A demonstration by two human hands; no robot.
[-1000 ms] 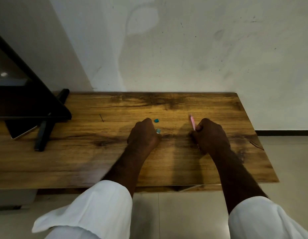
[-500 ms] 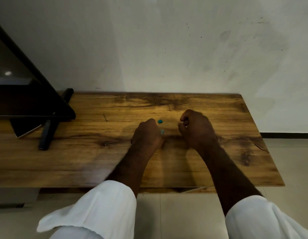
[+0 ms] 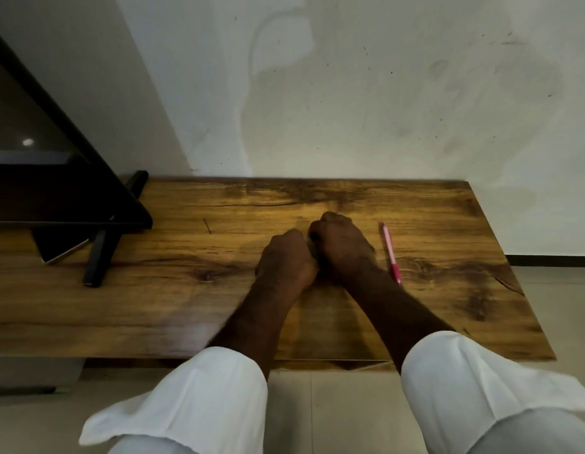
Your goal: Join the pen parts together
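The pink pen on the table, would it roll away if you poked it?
Probably a little: the pink pen looks slim and round, lying flat on the smooth wooden table. It seems stiff and light. The darker grip section near its lower end might slow any rolling.

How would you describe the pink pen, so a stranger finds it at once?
Look at the wooden table against the white wall. Both hands meet near its middle; just beside the right hand lies the pen, flat on the wood. It is the only pink, thin thing there.
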